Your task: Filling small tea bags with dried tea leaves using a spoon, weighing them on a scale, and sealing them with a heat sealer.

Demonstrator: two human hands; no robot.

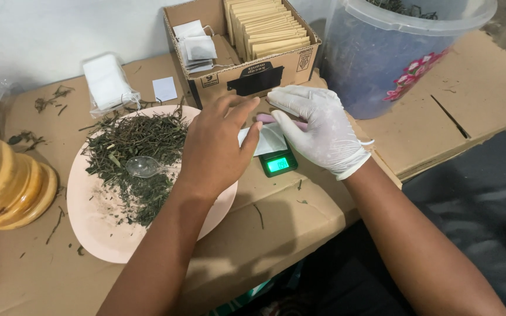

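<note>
Cardboard-covered bench at frame centre: bare left hand and gloved right hand, fingers pinched on pink-handled tool, steady thin, limp white sachet by its edges.

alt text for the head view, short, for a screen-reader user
A bare left hand and white-gloved right hand hold a small white bag over a pocket scale. Left of them, a pink plate holds dried green leaves and a clear spoon.

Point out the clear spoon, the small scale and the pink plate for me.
Clear spoon (142, 166), head view, on its bowl.
Small scale (279, 164), head view, on its lit green display.
Pink plate (98, 237), head view, on its bare near rim.
</note>
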